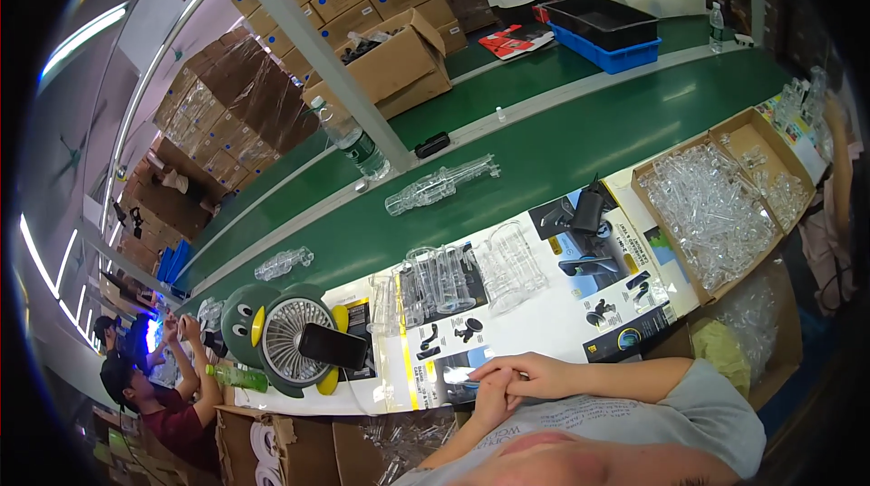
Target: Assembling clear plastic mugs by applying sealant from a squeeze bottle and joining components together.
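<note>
My hands are clasped together in front of me at the near edge of the work surface. My right hand [536,375] lies over my left hand [494,398], its fingers folded across it. Both are closed, and no object shows in them. Beyond them, several clear plastic tube-like parts [438,285] stand in a row on printed cardboard sheets [562,341]. A wider cluster of clear parts [510,269] is at the right end of that row. Neither hand touches these parts.
On the green conveyor belt [580,133] lie clear plastic assemblies [444,187]. Left stand a penguin-shaped fan [290,341] and a phone [333,346]. A cardboard tray [648,185] of small clear pieces is at right. A water bottle [352,140] and blue crate [605,56] stand farther back. Other people work on both sides.
</note>
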`<action>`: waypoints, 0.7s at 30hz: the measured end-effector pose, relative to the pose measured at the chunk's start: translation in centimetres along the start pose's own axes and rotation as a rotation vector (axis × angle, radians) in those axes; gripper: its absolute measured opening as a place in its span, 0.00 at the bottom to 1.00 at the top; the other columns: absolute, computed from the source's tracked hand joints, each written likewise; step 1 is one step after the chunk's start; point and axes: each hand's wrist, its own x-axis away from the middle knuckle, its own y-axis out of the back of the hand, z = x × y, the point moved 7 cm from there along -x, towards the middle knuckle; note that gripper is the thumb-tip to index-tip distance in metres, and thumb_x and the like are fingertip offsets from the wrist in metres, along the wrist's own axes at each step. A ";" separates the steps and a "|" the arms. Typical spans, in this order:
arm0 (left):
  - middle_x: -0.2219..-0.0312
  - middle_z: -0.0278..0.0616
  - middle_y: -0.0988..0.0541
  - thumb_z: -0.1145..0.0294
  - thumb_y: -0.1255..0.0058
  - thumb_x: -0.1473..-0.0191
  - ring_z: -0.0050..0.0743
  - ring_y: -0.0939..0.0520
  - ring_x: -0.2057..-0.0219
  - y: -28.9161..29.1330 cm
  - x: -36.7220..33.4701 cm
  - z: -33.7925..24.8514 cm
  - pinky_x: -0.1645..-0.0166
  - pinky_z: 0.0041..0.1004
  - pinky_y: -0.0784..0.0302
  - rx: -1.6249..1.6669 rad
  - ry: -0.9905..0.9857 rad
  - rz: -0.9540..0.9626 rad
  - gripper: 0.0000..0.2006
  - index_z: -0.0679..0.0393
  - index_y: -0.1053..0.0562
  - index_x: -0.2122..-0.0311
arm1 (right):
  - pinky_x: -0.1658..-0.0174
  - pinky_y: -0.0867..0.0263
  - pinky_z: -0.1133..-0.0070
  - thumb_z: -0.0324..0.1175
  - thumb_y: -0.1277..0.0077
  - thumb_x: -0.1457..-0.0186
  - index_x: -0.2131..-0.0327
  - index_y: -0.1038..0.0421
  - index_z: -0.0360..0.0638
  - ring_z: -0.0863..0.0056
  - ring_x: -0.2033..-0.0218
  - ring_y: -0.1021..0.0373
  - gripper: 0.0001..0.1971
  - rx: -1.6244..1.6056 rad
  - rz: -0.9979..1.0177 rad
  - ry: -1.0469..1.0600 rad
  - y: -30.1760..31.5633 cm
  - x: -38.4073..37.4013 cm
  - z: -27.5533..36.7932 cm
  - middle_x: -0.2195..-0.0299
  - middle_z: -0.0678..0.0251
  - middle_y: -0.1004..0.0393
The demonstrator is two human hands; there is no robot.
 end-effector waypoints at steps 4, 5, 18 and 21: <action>0.88 0.30 0.40 0.63 0.67 0.41 0.16 0.44 0.88 0.8 1.4 0.9 0.85 0.19 0.52 0.047 -0.023 -0.035 0.19 0.55 0.40 0.84 | 0.57 0.34 0.84 0.20 0.66 0.49 0.48 0.42 0.41 0.82 0.62 0.34 0.22 -0.100 0.050 0.017 -1.6 0.1 0.4 0.63 0.64 0.33; 0.88 0.30 0.40 0.63 0.67 0.41 0.16 0.44 0.88 0.8 1.8 0.8 0.85 0.19 0.52 0.064 -0.053 -0.061 0.19 0.55 0.40 0.84 | 0.56 0.34 0.83 0.21 0.66 0.48 0.49 0.42 0.39 0.81 0.60 0.34 0.21 -0.165 0.068 0.016 -2.0 0.1 0.4 0.59 0.64 0.34; 0.92 0.26 0.44 0.63 0.63 0.41 0.11 0.47 0.92 -1.1 2.4 1.2 0.88 0.17 0.58 0.272 0.036 -0.129 0.12 0.54 0.35 0.76 | 0.53 0.37 0.80 0.21 0.66 0.48 0.59 0.36 0.35 0.72 0.51 0.39 0.13 -0.134 -0.049 -0.081 -2.6 -0.1 0.4 0.49 0.56 0.39; 0.91 0.26 0.44 0.65 0.66 0.40 0.11 0.47 0.92 -0.9 2.2 1.5 0.88 0.16 0.57 0.280 0.015 -0.053 0.09 0.53 0.35 0.69 | 0.50 0.38 0.77 0.21 0.65 0.48 0.60 0.36 0.35 0.68 0.49 0.41 0.11 -0.163 -0.068 -0.108 -2.6 -0.1 0.5 0.50 0.54 0.39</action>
